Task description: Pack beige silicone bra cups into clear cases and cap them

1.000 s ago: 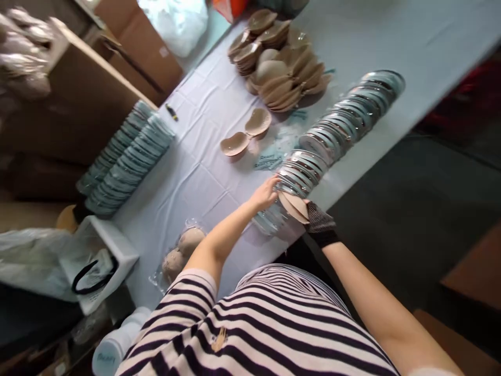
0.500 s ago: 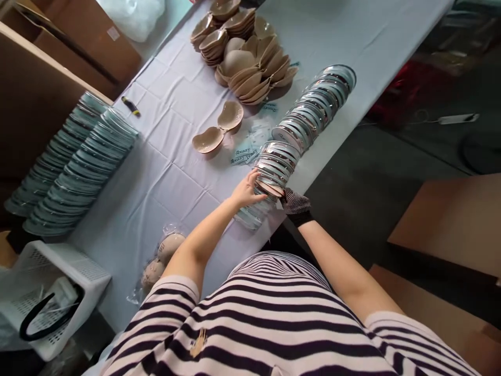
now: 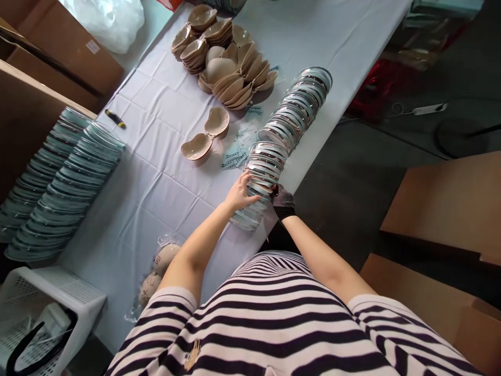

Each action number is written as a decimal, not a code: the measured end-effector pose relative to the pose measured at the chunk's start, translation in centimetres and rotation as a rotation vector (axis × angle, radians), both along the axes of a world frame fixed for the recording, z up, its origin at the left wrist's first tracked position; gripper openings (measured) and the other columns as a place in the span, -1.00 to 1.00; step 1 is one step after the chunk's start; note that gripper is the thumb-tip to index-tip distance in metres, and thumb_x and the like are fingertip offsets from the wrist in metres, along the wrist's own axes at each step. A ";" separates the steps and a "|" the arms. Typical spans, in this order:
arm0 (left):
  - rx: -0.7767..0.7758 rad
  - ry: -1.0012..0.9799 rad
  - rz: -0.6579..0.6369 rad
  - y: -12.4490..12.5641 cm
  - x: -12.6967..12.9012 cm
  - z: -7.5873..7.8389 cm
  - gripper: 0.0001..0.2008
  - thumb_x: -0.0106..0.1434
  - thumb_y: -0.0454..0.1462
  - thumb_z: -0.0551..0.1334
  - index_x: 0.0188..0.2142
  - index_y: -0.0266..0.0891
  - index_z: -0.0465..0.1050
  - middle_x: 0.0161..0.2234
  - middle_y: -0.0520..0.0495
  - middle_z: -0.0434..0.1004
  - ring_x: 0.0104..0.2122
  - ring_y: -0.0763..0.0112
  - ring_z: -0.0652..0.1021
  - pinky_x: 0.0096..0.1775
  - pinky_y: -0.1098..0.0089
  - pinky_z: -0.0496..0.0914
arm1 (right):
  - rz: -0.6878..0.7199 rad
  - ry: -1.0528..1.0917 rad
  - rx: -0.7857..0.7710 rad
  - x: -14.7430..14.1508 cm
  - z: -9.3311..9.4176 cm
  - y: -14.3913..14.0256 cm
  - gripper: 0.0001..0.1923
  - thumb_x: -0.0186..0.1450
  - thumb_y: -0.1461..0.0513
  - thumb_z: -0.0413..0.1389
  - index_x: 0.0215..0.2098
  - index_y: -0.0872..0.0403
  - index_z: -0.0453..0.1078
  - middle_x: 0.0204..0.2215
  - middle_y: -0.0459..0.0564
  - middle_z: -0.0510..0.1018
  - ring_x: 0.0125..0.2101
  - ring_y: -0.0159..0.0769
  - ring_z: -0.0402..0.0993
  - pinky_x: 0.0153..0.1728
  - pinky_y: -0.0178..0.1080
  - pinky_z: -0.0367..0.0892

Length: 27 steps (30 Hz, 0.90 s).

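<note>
A long leaning row of clear plastic shells (image 3: 291, 112) runs along the table's right edge. My left hand (image 3: 239, 191), bare, grips the near end of this row from the left, fingers spread over the rims. From the right, my right hand (image 3: 282, 201), in a black-and-white knit glove, presses against the same near shells (image 3: 258, 172). No beige cup shows in either hand. A joined pair of beige cups (image 3: 205, 136) lies open side up left of the row, beside small printed labels (image 3: 234, 157).
A heap of stacked beige cups (image 3: 227, 60) sits farther up the white-covered table (image 3: 156, 177). Two more rows of clear shells (image 3: 62, 183) lie at the left. A white basket (image 3: 84, 292), a bagged pair of cups (image 3: 158, 266) and cardboard boxes (image 3: 442, 209) are around.
The beige cups that my right hand held against the near shells are no longer visible. Both hands stay at the row's near end; the view has shifted right.
</note>
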State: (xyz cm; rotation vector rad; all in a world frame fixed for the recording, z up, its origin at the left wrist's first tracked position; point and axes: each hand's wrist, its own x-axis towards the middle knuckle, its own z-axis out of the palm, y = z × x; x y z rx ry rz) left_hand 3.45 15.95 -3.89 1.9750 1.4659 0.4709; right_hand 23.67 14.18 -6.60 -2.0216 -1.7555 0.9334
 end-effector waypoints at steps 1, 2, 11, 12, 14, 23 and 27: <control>0.014 0.007 -0.008 0.0 0.1 0.0 -0.22 0.09 -0.07 0.41 0.22 -0.16 0.14 0.37 -0.37 0.03 0.32 -0.04 0.23 0.19 0.00 0.32 | -0.053 0.053 -0.005 -0.2 -0.3 0.1 -0.75 0.33 0.17 0.05 -0.09 0.08 0.45 -0.17 0.07 0.64 -0.22 -0.17 0.55 -0.20 -0.23 0.36; 0.029 0.016 -0.021 0.0 0.1 0.0 -0.25 0.10 -0.08 0.40 0.20 -0.16 0.16 0.37 -0.37 0.02 0.32 -0.04 0.23 0.19 -0.01 0.31 | -0.098 0.108 -0.010 -0.4 -0.5 0.1 -0.77 0.32 0.17 0.06 -0.12 0.08 0.44 -0.20 0.06 0.64 -0.23 -0.21 0.55 -0.20 -0.25 0.37; 0.228 0.179 -0.153 -0.1 1.0 1.0 -0.75 0.24 -0.12 0.29 -0.11 -0.11 0.47 0.20 -0.22 0.30 0.27 0.00 0.25 0.25 -0.06 0.18 | 0.190 0.079 -0.102 2.2 -0.3 2.0 -0.78 0.32 0.18 0.07 -0.10 0.05 0.43 -0.18 0.07 0.63 -0.22 -0.19 0.54 -0.19 -0.23 0.37; 0.248 0.193 -0.162 -0.1 1.2 1.2 -0.77 0.26 -0.12 0.28 -0.13 -0.10 0.49 0.13 -0.20 0.37 0.22 0.03 0.31 0.24 -0.05 0.18 | 0.225 0.096 -0.108 2.6 -0.1 2.4 -0.80 0.30 0.18 0.09 -0.14 0.05 0.44 -0.20 0.07 0.62 -0.22 -0.19 0.54 -0.20 -0.24 0.37; 0.263 0.214 -0.182 0.0 1.5 1.5 -0.79 0.26 -0.12 0.27 -0.15 -0.10 0.51 0.02 -0.18 0.45 0.12 0.05 0.39 0.20 -0.01 0.23 | 0.217 0.228 -0.146 2.9 0.0 3.0 -0.84 0.26 0.15 0.12 -0.29 0.07 0.42 -0.33 0.03 0.60 -0.32 -0.24 0.51 -0.28 -0.27 0.36; 0.278 0.221 -0.231 0.0 1.7 1.4 -0.76 0.29 -0.11 0.24 -0.09 -0.09 0.52 -0.06 -0.15 0.52 0.05 0.07 0.42 0.13 0.08 0.28 | 0.077 0.832 -0.371 3.9 -0.2 1.9 -0.63 0.15 -0.05 0.18 -0.30 0.07 0.33 -0.57 -0.16 0.40 -0.70 -0.47 0.27 -0.66 -0.37 0.20; 0.239 0.236 -0.264 -0.1 1.8 1.8 -0.75 0.30 -0.13 0.21 -0.06 -0.05 0.52 -0.12 -0.14 0.53 -0.01 0.11 0.46 0.07 0.09 0.29 | 0.067 0.705 -0.242 3.1 -1.2 2.7 -0.68 0.08 0.02 0.25 -0.45 0.08 0.36 -0.64 -0.17 0.38 -0.64 -0.44 0.28 -0.60 -0.36 0.23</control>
